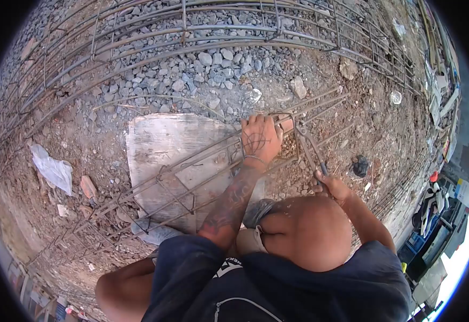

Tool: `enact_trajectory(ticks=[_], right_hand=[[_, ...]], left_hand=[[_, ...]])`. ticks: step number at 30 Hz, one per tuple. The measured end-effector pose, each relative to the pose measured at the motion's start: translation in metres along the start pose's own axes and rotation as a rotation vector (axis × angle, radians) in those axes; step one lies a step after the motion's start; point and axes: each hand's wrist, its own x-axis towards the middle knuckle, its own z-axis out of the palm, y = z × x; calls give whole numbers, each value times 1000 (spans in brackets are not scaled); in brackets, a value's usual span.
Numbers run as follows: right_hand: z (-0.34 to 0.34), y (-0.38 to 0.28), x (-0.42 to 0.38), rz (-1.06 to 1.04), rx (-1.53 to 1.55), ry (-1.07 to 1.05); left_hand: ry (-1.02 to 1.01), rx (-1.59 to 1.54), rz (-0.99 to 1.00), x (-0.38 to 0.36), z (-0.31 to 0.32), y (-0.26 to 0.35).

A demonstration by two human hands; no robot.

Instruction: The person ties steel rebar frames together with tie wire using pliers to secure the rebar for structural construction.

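- My left hand (258,140) is closed over the steel cage (192,208) near its right end, fingers curled across the upper bars.
- My right hand (334,188) is wrapped around the handles of the pincers (309,146). Their head sits up at the end hoop (298,150); I cannot tell whether it is biting on wire or only resting there.
- The steel cage lies slantwise on the ground in front of me, part of it over a pale wooden board (154,137). A reddish block (286,123) sits among its bars, just beside my left fingers.
- Done, as far as I can see: the long bars run together in a narrow frame, with hoops around them over the board and on towards my hands.
- In hand, I judge: the corner where the pincers meet the end hoop. It does not look finished to me, though the wire there is too small to make out.
- Left: past that hoop the bar ends (334,102) stick out with no hoop that I can see. Whether they need one, or whether every other corner is tight, I cannot tell.
- Beyond, a larger cage (277,37) with its hoops in place stands over the grey gravel (213,59), apart from mine.
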Motion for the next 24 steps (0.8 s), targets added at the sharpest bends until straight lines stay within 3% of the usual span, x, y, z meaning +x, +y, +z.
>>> enact_trajectory(ticks=[3, 9, 13, 15, 17, 18, 19, 21, 22, 24], right_hand=[[32, 20, 29, -135, 171, 38], [44, -15, 40, -268, 240, -110], [40, -10, 47, -475, 94, 72], [48, 7, 42, -539, -82, 335], [55, 26, 37, -559, -113, 372], [54, 40, 42, -651, -95, 469], [50, 53, 48, -744, -78, 565], [29, 90, 76, -843, -23, 646], [18, 105, 87, -932, 39, 722], [9, 125, 91, -901, 51, 749]], left_hand=[[7, 46, 3, -2, 1, -2], [-22, 79, 6, 1, -5, -1], [-27, 56, -4, 2, -6, -1], [27, 16, -7, 10, 0, 0], [123, -190, 32, 39, 8, 3], [-115, -181, 58, 56, 11, 4], [-108, -190, 61, 73, 17, 6], [-570, -127, -131, 104, 32, 8], [-566, -130, -126, 114, 28, 11], [-838, -194, -111, 124, 14, 15]])
